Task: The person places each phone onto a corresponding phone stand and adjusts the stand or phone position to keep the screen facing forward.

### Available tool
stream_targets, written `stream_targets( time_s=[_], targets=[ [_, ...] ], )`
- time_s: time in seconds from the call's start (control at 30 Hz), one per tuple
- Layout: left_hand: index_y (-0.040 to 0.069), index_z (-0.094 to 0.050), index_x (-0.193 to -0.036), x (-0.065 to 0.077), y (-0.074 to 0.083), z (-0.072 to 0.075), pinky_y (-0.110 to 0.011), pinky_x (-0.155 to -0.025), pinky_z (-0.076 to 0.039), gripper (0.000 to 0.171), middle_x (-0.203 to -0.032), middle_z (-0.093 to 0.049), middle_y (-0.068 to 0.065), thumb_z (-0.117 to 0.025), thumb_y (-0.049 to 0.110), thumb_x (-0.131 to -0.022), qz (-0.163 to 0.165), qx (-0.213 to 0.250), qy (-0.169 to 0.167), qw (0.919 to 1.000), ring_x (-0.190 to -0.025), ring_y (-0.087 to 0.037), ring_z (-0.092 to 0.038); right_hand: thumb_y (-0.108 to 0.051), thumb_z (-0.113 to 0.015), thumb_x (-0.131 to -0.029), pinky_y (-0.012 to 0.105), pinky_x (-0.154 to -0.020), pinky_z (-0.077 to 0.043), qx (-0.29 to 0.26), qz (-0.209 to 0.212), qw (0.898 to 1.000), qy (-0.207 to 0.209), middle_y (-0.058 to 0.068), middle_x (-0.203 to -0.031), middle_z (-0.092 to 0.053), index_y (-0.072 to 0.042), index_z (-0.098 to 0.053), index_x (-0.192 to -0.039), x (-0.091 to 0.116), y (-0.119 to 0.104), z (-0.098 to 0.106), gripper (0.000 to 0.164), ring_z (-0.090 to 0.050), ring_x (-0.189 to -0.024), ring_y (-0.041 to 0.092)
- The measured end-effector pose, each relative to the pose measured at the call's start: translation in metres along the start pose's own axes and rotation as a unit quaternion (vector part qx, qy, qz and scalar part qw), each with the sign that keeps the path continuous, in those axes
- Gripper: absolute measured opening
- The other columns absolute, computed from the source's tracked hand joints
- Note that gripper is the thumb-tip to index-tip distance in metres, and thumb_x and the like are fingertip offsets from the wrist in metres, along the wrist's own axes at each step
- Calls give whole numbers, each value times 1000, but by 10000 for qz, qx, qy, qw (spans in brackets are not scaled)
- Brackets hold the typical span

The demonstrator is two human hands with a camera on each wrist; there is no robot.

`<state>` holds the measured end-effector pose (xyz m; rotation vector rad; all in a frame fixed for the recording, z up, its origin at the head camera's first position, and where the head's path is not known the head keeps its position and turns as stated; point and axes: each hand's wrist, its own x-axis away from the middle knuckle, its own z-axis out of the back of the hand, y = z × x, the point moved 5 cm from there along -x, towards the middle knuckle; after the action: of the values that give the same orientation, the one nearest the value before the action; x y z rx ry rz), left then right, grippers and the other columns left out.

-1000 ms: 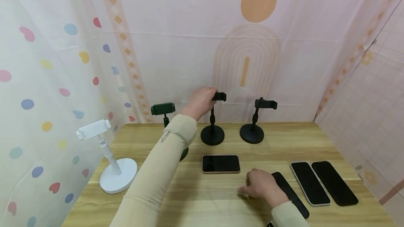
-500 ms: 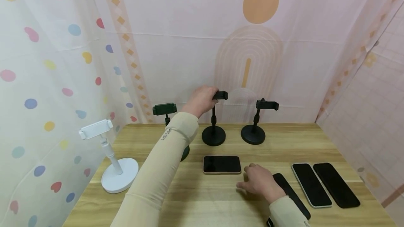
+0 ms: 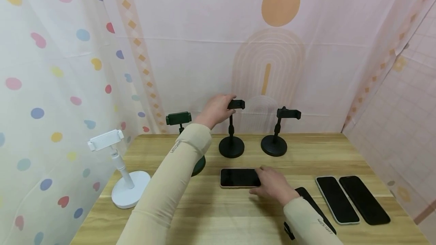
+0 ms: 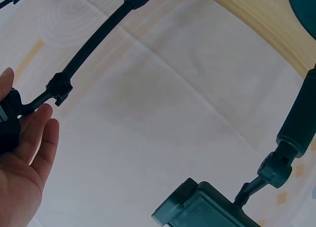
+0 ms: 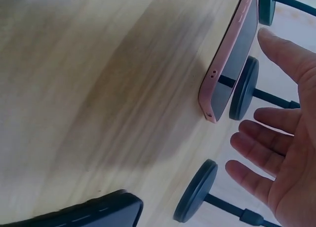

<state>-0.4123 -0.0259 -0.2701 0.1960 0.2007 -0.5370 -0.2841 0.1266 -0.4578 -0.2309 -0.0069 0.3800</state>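
Note:
My left hand point(image 3: 216, 110) grips the clamp head point(image 3: 236, 104) of a black phone stand point(image 3: 231, 146) standing at the back of the table. In the left wrist view, the thumb and fingers of that hand point(image 4: 22, 182) lie on either side of the black clamp. A phone point(image 3: 238, 178) in a pink case lies flat, screen up, in front of this stand. My right hand point(image 3: 274, 186) is at the phone's right end. Its fingers are spread and relaxed in the right wrist view, beside the pink phone case point(image 5: 228, 49), with nothing held.
A second black stand point(image 3: 274, 145) is at the back right. To the left are a dark green stand point(image 3: 178, 118), partly behind my left sleeve, and a white stand point(image 3: 131, 190). Several more phones, including a white-edged one point(image 3: 337, 199), lie on the right. Curtains surround the table point(image 3: 303, 165).
My right hand has moved forward and left, from beside the dark phone to the right end of the pink-cased phone. The left hand keeps its place at the black stand's clamp.

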Motion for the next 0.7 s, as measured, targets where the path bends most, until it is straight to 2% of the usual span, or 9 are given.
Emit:
stream_targets(
  time_s=[0.2,0.53,0.7],
  targets=[
    [7,-47,-140,3,-3,-1,-41,-98,-48,55,-135,-56,-14,-65,23,-90,-87,-63,66,9999,-117,-27,-53,-45,-77,-74,52,-92,-49,4,98,9999,-108,24,-127,-56,4,-56,-129,-11,-4,-1,77,-53,-113,37],
    [7,-44,-142,9,-11,0,-42,-100,-46,57,-138,-54,-14,-65,22,-91,9,-17,106,9999,-120,-27,-51,-47,-78,-72,51,-96,-47,46,150,9990,-422,22,-131,-53,2,-53,-133,-30,-4,-9,83,-49,-117,35],
    [7,-41,-144,12,-14,1,-43,-100,-46,60,-140,-52,-14,-65,22,-91,34,-30,114,9999,-121,-27,-50,-48,-80,-69,51,-96,-46,64,290,9988,-378,22,-129,-53,4,-53,-133,-37,-4,-14,86,-49,-116,36]
  ],
)
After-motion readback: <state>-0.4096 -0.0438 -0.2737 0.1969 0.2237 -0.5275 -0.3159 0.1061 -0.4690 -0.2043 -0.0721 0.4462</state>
